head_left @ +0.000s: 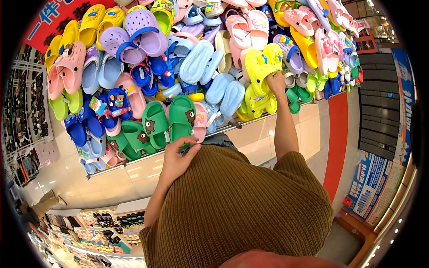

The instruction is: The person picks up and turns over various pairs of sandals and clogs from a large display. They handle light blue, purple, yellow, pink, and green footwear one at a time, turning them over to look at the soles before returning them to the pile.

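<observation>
A wide heap of children's clogs and slippers fills the upper part of the view. At the right of its middle, my right hand (275, 83) is closed on a yellow clog (263, 67), with its fingers partly hidden inside the opening. Another yellow clog (260, 103) lies just below. My left hand (179, 156) is at the front edge of the heap, near the green bear slippers (182, 117), its thumb and forefinger curled toward each other; whether anything is between them is unclear. Light blue slippers (225, 94) lie between the two hands.
A metal rail (235, 125) runs along the front of the display. Purple clogs (145, 33) and pink clogs (67, 69) lie at the left. Shelves of shoes (96, 221) stand at the lower left. A red floor stripe (336, 143) and a blue poster (373, 187) are at the right.
</observation>
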The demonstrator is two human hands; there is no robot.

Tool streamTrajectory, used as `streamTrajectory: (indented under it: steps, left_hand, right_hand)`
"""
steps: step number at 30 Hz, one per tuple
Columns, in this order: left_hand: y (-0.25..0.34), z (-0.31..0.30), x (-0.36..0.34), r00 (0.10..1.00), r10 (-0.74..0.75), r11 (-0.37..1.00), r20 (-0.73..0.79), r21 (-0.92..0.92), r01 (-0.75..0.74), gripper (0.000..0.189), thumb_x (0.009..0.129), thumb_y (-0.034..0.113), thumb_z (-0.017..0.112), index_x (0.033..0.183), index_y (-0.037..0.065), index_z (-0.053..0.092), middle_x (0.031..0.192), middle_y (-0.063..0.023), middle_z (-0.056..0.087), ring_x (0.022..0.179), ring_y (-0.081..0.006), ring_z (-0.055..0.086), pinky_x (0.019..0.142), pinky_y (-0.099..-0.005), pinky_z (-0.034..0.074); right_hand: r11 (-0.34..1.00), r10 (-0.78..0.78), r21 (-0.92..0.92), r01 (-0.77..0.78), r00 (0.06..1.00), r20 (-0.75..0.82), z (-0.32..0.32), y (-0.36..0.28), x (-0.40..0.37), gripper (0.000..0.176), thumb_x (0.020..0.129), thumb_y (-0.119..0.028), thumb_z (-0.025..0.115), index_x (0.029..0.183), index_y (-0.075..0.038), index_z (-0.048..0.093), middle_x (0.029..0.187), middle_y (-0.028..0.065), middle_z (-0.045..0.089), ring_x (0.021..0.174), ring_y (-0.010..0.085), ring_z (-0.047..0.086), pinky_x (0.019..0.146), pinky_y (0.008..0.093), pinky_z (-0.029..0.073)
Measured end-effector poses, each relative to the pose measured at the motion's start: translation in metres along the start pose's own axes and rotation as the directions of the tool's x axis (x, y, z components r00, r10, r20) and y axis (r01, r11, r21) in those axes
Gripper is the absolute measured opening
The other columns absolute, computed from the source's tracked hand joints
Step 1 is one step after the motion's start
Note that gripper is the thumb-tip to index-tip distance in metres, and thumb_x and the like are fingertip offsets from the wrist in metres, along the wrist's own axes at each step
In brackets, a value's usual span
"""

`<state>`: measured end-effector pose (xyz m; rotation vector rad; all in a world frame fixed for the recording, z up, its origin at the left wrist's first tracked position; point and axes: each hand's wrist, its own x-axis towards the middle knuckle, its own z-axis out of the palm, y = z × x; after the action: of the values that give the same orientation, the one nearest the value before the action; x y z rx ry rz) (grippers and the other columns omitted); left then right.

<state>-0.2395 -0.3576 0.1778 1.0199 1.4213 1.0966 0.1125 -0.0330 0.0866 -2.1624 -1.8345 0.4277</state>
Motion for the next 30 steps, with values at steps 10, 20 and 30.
streamTrajectory:
  steps: [10, 20, 30]
  left_hand:
    - [-0.020, 0.002, -0.006, 0.993, -0.059, 0.993, -0.105, -0.109, 0.047, 0.017, 0.092, 0.013, 0.072, 0.097, -0.003, 0.067, 0.094, -0.0087, 0.074, 0.090, -0.0160, 0.069, 0.085, -0.0295, 0.052]
    - [-0.034, 0.001, -0.005, 0.987, -0.097, 0.994, -0.129, -0.064, 0.089, 0.019, 0.092, 0.015, 0.072, 0.097, -0.003, 0.067, 0.091, -0.0088, 0.073, 0.089, -0.0157, 0.069, 0.084, -0.0293, 0.052]
    - [-0.026, 0.011, 0.005, 0.999, -0.042, 0.996, -0.022, 0.074, 0.044, 0.016, 0.092, 0.012, 0.072, 0.097, -0.002, 0.066, 0.092, -0.0076, 0.072, 0.089, -0.0141, 0.068, 0.080, -0.0281, 0.052]
  right_hand:
    - [0.987, 0.137, -0.079, -0.138, 0.990, -0.023, 0.008, 0.002, -0.011, 0.049, 0.091, -0.040, 0.057, 0.113, 0.004, 0.067, 0.111, 0.0285, 0.068, 0.103, 0.0460, 0.064, 0.088, 0.0496, 0.051]
    - [0.992, 0.114, -0.068, -0.109, 0.991, 0.077, -0.072, -0.017, -0.078, 0.072, 0.082, -0.048, 0.075, 0.124, 0.008, 0.060, 0.105, 0.0232, 0.071, 0.097, 0.0363, 0.069, 0.086, 0.0413, 0.052]
    - [0.810, -0.277, 0.548, 0.210, 0.960, 0.041, -0.014, -0.146, -0.074, 0.074, 0.087, -0.043, 0.075, 0.136, 0.004, 0.048, 0.100, 0.0182, 0.070, 0.087, 0.0243, 0.068, 0.079, 0.0334, 0.054]
